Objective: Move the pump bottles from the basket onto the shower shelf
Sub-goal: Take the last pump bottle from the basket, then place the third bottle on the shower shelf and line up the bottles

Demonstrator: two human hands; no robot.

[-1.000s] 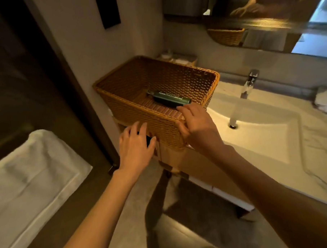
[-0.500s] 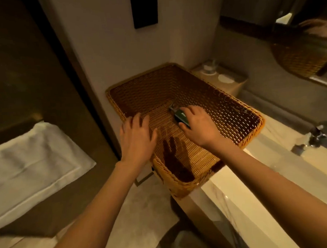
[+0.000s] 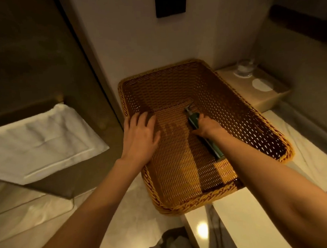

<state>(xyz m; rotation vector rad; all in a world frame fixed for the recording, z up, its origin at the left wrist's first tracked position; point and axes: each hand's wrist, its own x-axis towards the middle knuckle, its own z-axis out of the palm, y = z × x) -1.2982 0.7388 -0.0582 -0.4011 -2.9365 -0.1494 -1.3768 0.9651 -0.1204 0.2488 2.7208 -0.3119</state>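
One slim green pump bottle (image 3: 194, 119) w/ right hand (image 3: 207, 126), wicker basket (image 3: 223, 95).

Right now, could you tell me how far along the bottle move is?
Apart from one dark green pump bottle the basket looks empty. In hand: the right hand closes on that bottle lying flat; the left hand rests inside. Left: carrying it to the shelf, which is out of view.

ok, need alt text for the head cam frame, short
Seen from above, a person's right hand closes around a dark green pump bottle lying in a wicker basket, while the left hand rests on the basket's left rim. A folded white towel lies to the left.
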